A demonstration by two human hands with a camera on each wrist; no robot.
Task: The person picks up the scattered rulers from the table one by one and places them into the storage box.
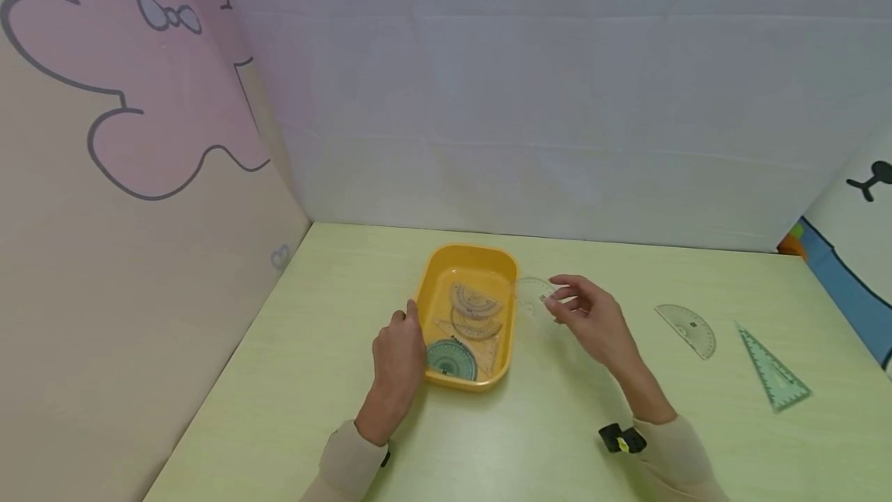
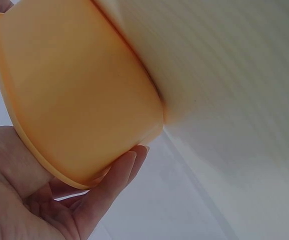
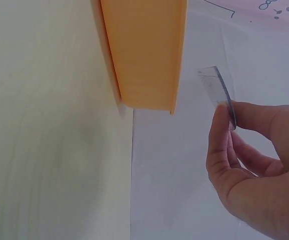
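Note:
My left hand (image 1: 399,351) grips the left rim of a yellow tray (image 1: 468,386); in the left wrist view its thumb and fingers (image 2: 115,182) sit on either side of the wall. Between thumb and fingers my right hand (image 1: 588,320) pinches a clear protractor (image 1: 533,285), held up just right of the tray. The right wrist view has this protractor (image 3: 217,87) nearly edge-on. Inside the tray lie a round green protractor (image 1: 451,360), clear half-round protractors (image 1: 475,300) and a clear set square (image 1: 490,355), partly overlapping.
On the light table (image 1: 557,448), a clear half-round protractor (image 1: 690,328) lies to the right of my right hand. Farther right is a green set square (image 1: 773,373). A pale wall (image 1: 557,115) stands behind the table, and a printed panel (image 1: 139,254) at the left.

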